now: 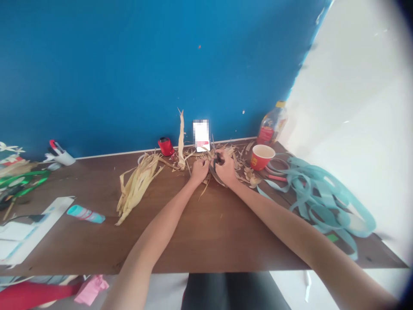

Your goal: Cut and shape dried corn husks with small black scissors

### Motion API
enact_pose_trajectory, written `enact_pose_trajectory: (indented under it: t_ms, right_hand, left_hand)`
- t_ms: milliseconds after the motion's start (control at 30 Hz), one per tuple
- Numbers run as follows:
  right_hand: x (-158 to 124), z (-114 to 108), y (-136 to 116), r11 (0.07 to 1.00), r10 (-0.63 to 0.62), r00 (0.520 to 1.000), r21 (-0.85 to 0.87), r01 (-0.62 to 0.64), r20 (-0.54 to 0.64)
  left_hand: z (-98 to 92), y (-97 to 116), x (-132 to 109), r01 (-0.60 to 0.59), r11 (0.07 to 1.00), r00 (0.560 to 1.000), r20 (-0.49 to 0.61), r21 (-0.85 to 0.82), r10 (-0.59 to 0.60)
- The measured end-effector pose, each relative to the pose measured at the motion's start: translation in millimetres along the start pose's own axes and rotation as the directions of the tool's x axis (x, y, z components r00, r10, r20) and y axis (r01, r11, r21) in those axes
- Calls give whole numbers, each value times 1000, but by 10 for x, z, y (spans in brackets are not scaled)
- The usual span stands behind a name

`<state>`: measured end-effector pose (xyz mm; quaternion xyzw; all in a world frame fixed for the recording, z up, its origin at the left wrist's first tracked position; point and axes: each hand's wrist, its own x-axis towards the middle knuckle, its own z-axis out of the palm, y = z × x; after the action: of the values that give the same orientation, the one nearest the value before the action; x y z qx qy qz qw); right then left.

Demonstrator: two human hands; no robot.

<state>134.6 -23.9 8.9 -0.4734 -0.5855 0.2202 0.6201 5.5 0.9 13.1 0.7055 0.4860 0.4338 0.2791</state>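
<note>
My left hand (200, 169) and my right hand (226, 168) are close together above the middle of the brown wooden table (209, 245). Between them is a small pair of dark scissors (219, 159), held in my right hand. My left hand pinches a dried husk strip (209, 160) against the blades, though the fingers hide most of it. Husk scraps (240, 161) lie scattered around both hands. A large bundle of dried corn husks (138, 189) lies to the left, and a single husk (181, 142) stands upright near the wall.
Behind my hands are a red spool (166, 146), a pixelated white card (201, 134), a red paper cup (262, 157) and a plastic bottle (272, 122). Teal strips (318, 198) lie piled on the right. Papers (32, 230), a teal tube (85, 214) and green ribbon (22, 181) lie left.
</note>
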Motion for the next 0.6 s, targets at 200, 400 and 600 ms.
enact_pose_trajectory:
  t_ms: [200,400,600]
  right_hand:
    - [2,0,-1,1000,4,1000,-7,-4,7]
    - [6,-7,9,1000,5,1000,0,-5,14]
    - [-5,-2,-13,1000,5,1000,7,-5,6]
  left_hand:
    - [7,14,-10,39,999,999,23,-29,-38]
    - [8,23,-16,54,995,998,23,-78,-53]
    - [23,27,-27,127,963,992,9,-238,-129]
